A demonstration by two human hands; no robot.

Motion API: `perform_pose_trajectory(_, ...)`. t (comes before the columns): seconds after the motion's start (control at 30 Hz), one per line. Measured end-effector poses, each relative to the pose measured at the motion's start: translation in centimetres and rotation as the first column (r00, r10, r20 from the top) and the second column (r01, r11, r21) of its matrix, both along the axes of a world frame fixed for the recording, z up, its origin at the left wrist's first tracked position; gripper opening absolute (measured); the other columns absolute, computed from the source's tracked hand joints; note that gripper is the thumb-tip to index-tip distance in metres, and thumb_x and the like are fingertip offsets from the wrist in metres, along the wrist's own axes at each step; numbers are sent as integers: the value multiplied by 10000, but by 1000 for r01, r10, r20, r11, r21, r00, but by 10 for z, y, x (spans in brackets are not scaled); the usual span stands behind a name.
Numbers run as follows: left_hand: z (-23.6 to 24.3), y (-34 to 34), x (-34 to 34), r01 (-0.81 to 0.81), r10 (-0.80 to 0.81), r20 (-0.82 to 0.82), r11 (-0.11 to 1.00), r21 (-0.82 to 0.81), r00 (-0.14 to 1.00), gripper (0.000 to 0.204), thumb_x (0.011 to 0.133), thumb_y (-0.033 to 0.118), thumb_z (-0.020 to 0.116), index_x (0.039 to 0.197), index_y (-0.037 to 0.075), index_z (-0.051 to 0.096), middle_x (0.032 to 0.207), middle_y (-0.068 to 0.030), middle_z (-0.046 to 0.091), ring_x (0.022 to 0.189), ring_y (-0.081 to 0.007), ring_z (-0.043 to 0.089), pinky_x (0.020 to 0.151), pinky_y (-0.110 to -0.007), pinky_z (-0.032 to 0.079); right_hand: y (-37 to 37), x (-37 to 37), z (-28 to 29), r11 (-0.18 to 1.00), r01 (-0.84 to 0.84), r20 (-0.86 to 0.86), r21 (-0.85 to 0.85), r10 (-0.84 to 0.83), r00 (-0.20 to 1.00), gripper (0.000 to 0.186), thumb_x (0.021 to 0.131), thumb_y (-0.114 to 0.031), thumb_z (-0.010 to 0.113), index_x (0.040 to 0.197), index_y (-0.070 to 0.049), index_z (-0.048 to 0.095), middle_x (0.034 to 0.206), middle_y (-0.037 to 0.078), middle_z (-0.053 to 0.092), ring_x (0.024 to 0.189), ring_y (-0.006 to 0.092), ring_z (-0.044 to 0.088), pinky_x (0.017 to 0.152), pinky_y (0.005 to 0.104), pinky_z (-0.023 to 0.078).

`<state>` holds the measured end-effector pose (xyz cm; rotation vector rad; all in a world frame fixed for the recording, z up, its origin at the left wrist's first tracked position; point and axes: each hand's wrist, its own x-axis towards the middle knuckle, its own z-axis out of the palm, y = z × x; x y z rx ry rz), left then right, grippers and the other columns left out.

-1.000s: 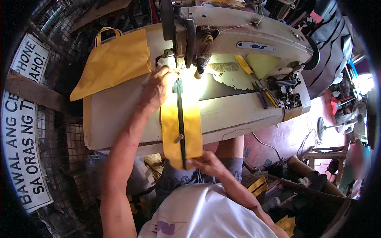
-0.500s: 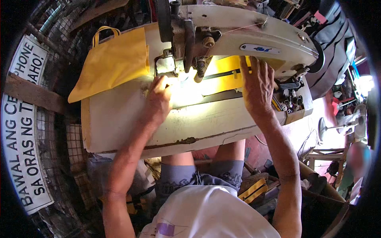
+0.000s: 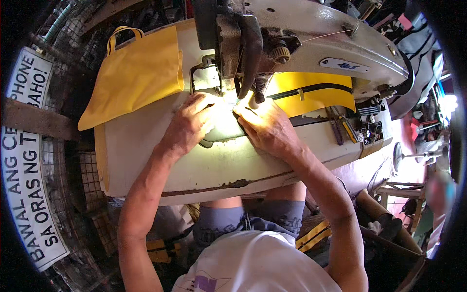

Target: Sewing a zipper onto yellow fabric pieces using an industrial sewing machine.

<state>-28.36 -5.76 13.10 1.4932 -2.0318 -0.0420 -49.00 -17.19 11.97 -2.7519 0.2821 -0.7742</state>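
Note:
A yellow panel with a black zipper [image 3: 331,88] lies under the arm of a sewing machine [image 3: 311,36], its left end running into bright glare near the presser foot [image 3: 260,90]. My right hand [image 3: 272,127] is at that end, fingers bent and pressed together over the panel just in front of the foot. Left of the needle area, my left hand [image 3: 187,121] is closed, fingertips curled into the lit spot; glare hides what they pinch. The zipper pull [image 3: 301,93] hangs beside the right hand. Both wrists hover over the pale machine table [image 3: 141,151].
A yellow bag [image 3: 136,73] with a handle lies at the table's far left. Small pliers [image 3: 335,127], a yellow-handled tool [image 3: 349,130] and a box of small metal parts [image 3: 372,134] sit at the right end. A wire grid [image 3: 92,170] stands on the left.
My right hand has moved left, from the panel's far part to beside the presser foot. The zippered panel's right portion now shows uncovered. The left hand stays near the needle.

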Motion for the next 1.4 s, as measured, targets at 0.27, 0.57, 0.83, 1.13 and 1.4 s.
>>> perform_pose_trajectory(0.27, -2, 0, -2, -23, 23, -18, 999, 27, 1000, 248, 777, 33, 666, 1022, -1, 679, 1077, -124, 629, 1056, -297, 590, 950, -404, 485, 1, 5, 13, 1000, -5, -46, 20, 6, 999, 327, 836, -73, 675, 1162, -67, 657, 1003, 146, 648, 824, 337, 629, 711, 421, 504)
perform_pose_trajectory(0.57, -3, 2, -1, -56, 63, 85, 995, -84, 994, 275, 785, 47, 662, 1054, -8, 671, 1094, -128, 624, 1092, -295, 582, 974, -412, 467, 3, 6, 9, 1000, 25, -29, 9, -25, 999, 329, 847, -105, 676, 1175, -92, 683, 1047, 153, 676, 802, 319, 639, 696, 415, 478)
perform_pose_trajectory(0.83, 0, 1, -3, -22, 22, 7, 1000, 2, 1000, 247, 807, 50, 613, 1038, -3, 682, 1085, -122, 639, 1087, -302, 585, 958, -392, 489, 3, 4, 6, 1000, 28, -52, 3, -28, 998, 331, 873, -150, 642, 1199, -110, 678, 943, 133, 669, 823, 310, 605, 742, 437, 428)
perform_pose_trajectory(1.13, 1, -2, -5, -31, 34, -78, 999, 43, 996, 262, 786, 40, 610, 1033, -14, 676, 1100, -130, 638, 1075, -307, 586, 961, -397, 483, 1, 3, 8, 999, 47, -106, 17, -45, 993, 401, 863, -139, 661, 1263, -145, 661, 978, 132, 682, 780, 311, 598, 716, 421, 412)
perform_pose_trajectory(1.4, 0, -3, -9, -100, 100, -20, 994, -32, 995, 289, 762, -8, 608, 1045, 1, 670, 1126, -129, 631, 1100, -312, 577, 973, -408, 469, 2, 2, 0, 997, 73, -86, 13, -72, 994, 398, 853, -135, 666, 1251, -118, 660, 1097, 157, 672, 945, 332, 602, 841, 442, 440)
